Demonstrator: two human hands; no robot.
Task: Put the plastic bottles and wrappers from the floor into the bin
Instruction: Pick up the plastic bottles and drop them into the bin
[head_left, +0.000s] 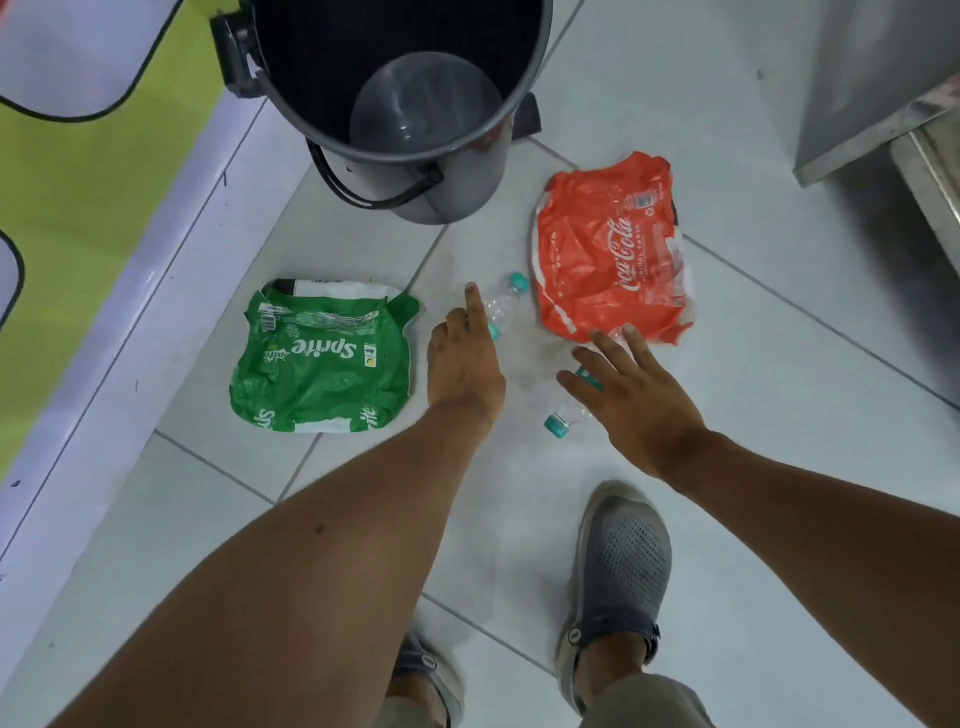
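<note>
Bottles first: we have both hands spread open and holding nothing, our left hand reaching over one small clear plastic bottle with a teal cap, our right hand over a second clear teal-capped bottle, probably so we can take one in each. Both lie on the white tiled floor, between the crumpled green Sprite wrapper and crumpled red Coca-Cola wrapper. Beyond stands the open grey bin, which looks empty.
</note>
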